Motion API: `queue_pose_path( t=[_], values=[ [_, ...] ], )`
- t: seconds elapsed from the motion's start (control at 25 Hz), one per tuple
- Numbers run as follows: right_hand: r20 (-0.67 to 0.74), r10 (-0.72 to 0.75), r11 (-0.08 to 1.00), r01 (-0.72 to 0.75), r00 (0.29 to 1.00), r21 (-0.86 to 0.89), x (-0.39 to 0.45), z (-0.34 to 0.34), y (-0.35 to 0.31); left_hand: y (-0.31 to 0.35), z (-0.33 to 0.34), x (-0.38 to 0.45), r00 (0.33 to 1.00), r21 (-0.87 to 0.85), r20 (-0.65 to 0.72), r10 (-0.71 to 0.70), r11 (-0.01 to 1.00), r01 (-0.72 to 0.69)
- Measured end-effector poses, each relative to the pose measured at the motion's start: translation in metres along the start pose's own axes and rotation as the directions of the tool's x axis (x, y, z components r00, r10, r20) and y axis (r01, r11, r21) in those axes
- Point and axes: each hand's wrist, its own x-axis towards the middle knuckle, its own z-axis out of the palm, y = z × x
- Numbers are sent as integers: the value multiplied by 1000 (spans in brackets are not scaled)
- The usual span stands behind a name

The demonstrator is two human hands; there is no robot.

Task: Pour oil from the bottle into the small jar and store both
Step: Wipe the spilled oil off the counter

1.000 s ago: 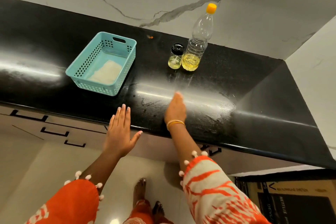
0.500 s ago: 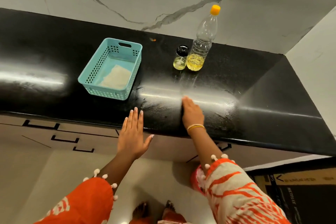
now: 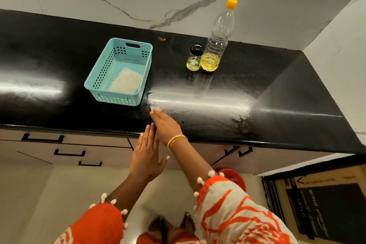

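Right hand slid leftward, fingers flat on counter, beside left hand

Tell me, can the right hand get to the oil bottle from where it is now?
Probably yes: the right hand lies open on the counter, and only bare counter separates it from the oil bottle. The small jar stands beside it, not in front.

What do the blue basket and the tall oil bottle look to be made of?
The blue basket looks like moulded plastic, matt, with punched grid holes. The oil bottle seems thin clear plastic, ribbed and see-through, with an orange screw cap.
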Motion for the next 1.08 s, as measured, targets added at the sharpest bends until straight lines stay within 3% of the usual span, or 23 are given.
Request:
queue_pose_path(
  t=[0.08, 0.12, 0.2, 0.32, 0.4, 0.48, 0.56, 0.68, 0.76, 0.84, 0.96, 1.04, 1.08],
  values=[
    [-5, -86, 996, 86, 996, -31, -12, 3, 13, 1, 0, 0, 1000, -8, -11, -17, 1000, 17],
    [-76, -31, 998, 27, 997, -53, -20, 0, 31, 3, -2, 1, 999, -10, -13, -31, 999, 31],
    [-218, 255, 961, -272, 942, -54, -39, -11, 79, 12, -6, 1, 999, -15, -15, -45, 999, 45],
    [-323, 664, 722, -690, 674, 45, -90, -28, 164, 31, -4, -5, 999, -21, 15, 49, 999, -48],
    [-367, 774, 595, -791, 516, 144, -128, -27, 193, 39, 0, -9, 997, -40, -1, 75, 996, -75],
    [-408, 811, 532, -819, 419, 216, -143, -15, 193, 45, 0, -12, 997, -68, 3, 71, 995, -71],
    [-461, 775, 584, -768, 431, 262, -136, 1, 173, 48, 1, -13, 997, -97, 18, 80, 992, -78],
    [-511, 550, 823, -533, 661, 195, -120, 22, 127, 57, -1, -10, 988, -237, -1, 156, 960, -152],
    [-484, 383, 922, -356, 787, 151, -124, 35, 102, 72, 1, -12, 981, -408, -81, 176, 892, -194],
    [-513, 321, 944, -223, 796, 245, -137, 38, 94, 94, -1, -10, 990, -580, -126, 64, 805, -125],
    [-478, 507, 786, -157, 717, 598, -158, 26, 102, 133, -3, 2, 993, -762, -72, -93, 648, 5],
    [-296, 698, 507, -158, 652, 847, -175, 16, 117, 164, -5, 11, 995, -824, -12, -100, 564, 47],
    [-162, 765, 311, -137, 623, 940, -182, 14, 125, 179, -5, 16, 993, -857, 63, -104, 504, 107]
  ],
)
